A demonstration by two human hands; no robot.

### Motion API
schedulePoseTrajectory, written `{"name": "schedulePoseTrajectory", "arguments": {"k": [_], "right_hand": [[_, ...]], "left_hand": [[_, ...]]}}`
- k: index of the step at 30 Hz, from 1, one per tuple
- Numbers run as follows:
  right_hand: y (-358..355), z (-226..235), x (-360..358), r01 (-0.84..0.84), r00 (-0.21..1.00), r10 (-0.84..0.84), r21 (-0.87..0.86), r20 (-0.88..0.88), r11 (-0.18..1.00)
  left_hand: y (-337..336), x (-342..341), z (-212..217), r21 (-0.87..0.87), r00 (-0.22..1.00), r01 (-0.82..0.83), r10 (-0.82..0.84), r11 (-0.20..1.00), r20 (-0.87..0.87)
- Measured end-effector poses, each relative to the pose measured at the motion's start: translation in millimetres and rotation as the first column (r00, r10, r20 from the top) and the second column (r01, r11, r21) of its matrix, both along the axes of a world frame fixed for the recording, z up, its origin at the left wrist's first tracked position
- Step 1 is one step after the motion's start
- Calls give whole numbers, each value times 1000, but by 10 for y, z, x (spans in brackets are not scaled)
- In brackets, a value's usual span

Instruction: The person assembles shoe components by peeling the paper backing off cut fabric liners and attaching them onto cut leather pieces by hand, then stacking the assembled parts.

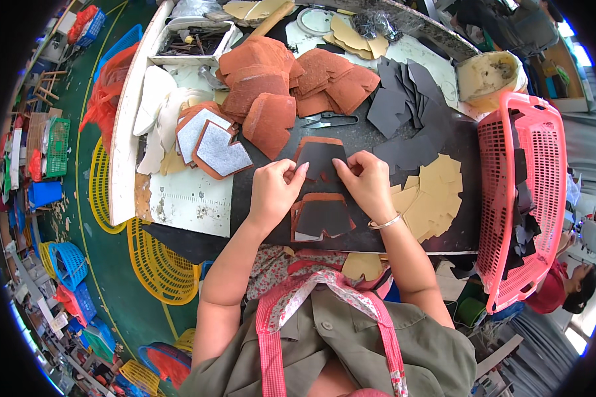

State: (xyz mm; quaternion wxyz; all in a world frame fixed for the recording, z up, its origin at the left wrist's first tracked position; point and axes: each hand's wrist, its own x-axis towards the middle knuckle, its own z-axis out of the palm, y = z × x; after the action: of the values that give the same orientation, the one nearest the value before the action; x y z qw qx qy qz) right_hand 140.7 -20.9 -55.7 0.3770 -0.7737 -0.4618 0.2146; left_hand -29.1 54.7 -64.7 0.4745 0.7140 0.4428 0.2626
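Observation:
A black cut leather piece (324, 160) lies over a reddish-brown piece (323, 139), whose edge shows along the top. My left hand (276, 190) pinches the left side of the black piece. Its right side is between the thumb and bent fingers of my right hand (366, 183), which has a bangle at the wrist. Just below my hands rests a small pile of similar black pieces (322, 218) with brown and whitish edges showing. Brown pieces (268, 122) are heaped beyond my left hand. Tan pieces (437, 198) fan out to the right of my right hand.
Thread snips (331, 121) lie beyond my hands. Black pieces (404, 99) spread at the far right, with white-faced pieces (222, 149) at the left. A pink plastic basket (553, 192) stands against the table's right side. A tool tray (195, 43) sits at the far left.

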Motion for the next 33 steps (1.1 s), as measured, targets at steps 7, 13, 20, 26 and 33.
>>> {"name": "schedulePoseTrajectory", "arguments": {"k": [7,13,20,26,33], "right_hand": [[23,-27,-14,-30,999,30,-6,34,1000],[-21,-4,-81,-56,978,69,-70,198,996],[-570,298,36,108,887,-75,-47,455,993],[-1382,455,437,248,854,-61,-301,517,921],[-1486,362,446,215,853,-99,-174,512,961]], "left_hand": [[0,-16,11,-21,999,-6,4,1000,-50],[-20,64,10,74,996,2,5,997,-93],[-48,-10,24,349,933,12,115,937,-342],[-401,178,217,388,995,102,-91,916,-44],[-902,635,411,395,835,494,-550,775,35]]}}
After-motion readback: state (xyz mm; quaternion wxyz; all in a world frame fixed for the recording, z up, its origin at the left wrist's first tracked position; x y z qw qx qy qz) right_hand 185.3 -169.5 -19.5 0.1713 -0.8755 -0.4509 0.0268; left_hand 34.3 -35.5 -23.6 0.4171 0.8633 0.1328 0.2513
